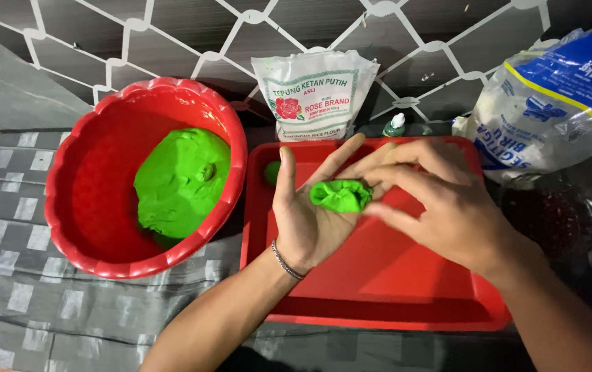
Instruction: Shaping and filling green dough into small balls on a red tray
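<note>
My left hand (306, 213) lies palm up over a red tray (378, 282), with a small folded piece of bright green dough (339, 195) resting in the palm. My right hand (440, 200) reaches in from the right, and its fingertips pinch the dough piece's right side. A thin bracelet circles my left wrist. To the left stands a red scalloped bowl (89, 227) holding a big lump of green dough (180, 180). A small green dough ball (271, 172) sits on the tray's far left corner, partly hidden by my left hand.
A white flour bag (313, 93) with a red flower stands behind the tray. A small green-capped bottle (394, 125) is beside it. A clear blue-and-white bag (557, 103) lies at the right, above a dark jar (551, 217). A grey checked cloth (7, 207) covers the surface.
</note>
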